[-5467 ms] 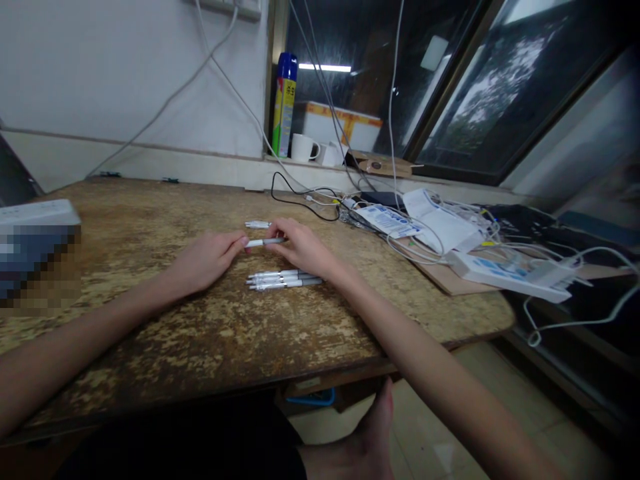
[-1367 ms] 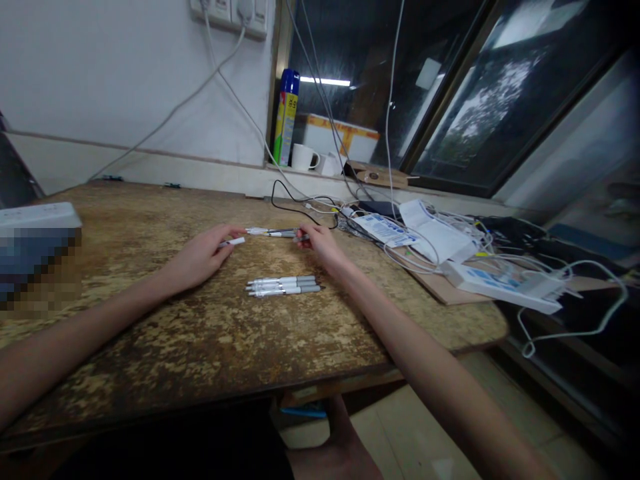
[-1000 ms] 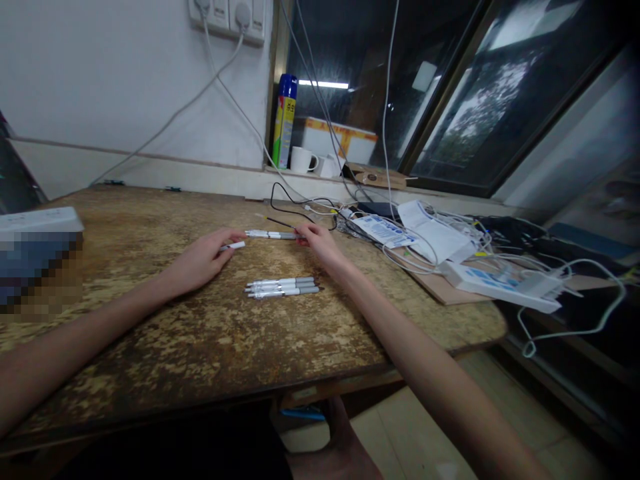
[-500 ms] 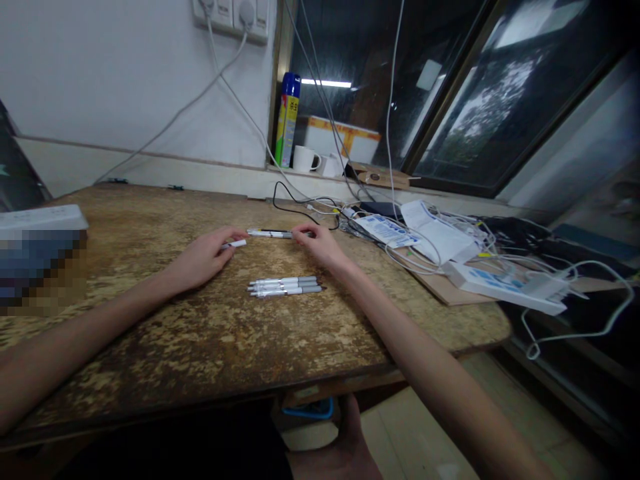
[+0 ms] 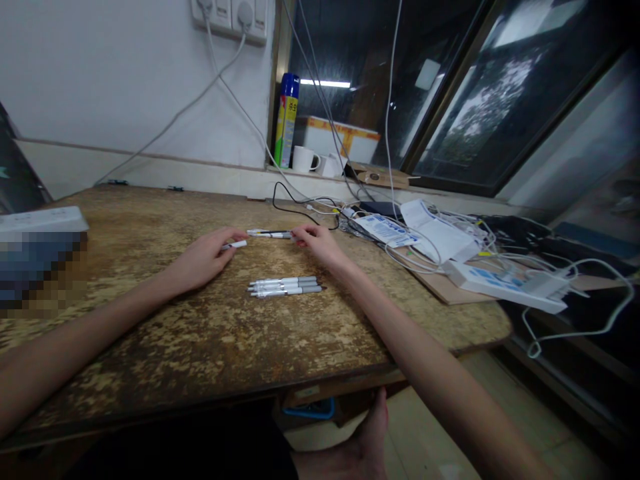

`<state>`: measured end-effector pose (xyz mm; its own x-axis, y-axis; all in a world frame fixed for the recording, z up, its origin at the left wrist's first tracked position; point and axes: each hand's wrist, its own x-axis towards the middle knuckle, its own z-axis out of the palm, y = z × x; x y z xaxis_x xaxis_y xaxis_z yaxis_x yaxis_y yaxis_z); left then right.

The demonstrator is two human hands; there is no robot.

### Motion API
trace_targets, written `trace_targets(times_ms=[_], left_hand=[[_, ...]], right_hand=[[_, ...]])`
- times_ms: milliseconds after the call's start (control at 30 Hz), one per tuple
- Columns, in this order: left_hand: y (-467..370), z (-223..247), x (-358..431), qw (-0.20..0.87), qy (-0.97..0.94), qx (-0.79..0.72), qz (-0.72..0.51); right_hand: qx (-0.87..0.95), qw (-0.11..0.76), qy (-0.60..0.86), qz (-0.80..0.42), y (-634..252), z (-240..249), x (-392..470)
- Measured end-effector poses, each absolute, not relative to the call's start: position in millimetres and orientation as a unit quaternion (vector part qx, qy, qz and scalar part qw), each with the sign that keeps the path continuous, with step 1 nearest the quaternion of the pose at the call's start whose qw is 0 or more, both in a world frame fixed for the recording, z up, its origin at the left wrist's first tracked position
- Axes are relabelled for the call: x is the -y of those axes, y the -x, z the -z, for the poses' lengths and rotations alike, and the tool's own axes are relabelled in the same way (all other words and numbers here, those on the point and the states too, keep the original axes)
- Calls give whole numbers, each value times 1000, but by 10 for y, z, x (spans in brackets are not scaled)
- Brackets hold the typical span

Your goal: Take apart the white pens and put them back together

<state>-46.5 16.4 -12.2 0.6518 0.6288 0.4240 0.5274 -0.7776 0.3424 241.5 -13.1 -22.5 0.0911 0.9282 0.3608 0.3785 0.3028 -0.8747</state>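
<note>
My left hand (image 5: pixel 213 253) is closed on a small white pen cap (image 5: pixel 237 245) over the worn wooden table. To its right, my right hand (image 5: pixel 314 241) pinches the right end of a slim pen (image 5: pixel 273 234), whose left part has white and dark sections. Whether one or two pen pieces lie there is hard to tell. Nearer to me, several white and grey pens (image 5: pixel 285 287) lie side by side on the table, touching neither hand.
On the worn table (image 5: pixel 225 347), papers (image 5: pixel 435 233), tangled cables and a white box (image 5: pixel 505 287) crowd the right side. A white object (image 5: pixel 45 219) sits at the left. A spray can (image 5: pixel 287 120) and mug (image 5: pixel 304 159) stand on the sill.
The fingers of my right hand have shifted slightly at the pen's end, and the dark part looks a little displaced. My left hand stays put. A foot below the table has moved right.
</note>
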Motion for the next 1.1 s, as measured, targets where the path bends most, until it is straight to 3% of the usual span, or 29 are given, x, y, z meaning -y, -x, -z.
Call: trace_targets(times_ms=[667, 1100], left_hand=[[461, 154, -182, 83, -906, -308, -278], [458, 11, -117, 149, -860, -383, -303]], right_hand=[[607, 502, 517, -334, -2345, 170, 209], [611, 513, 512, -318, -2351, 148, 230]])
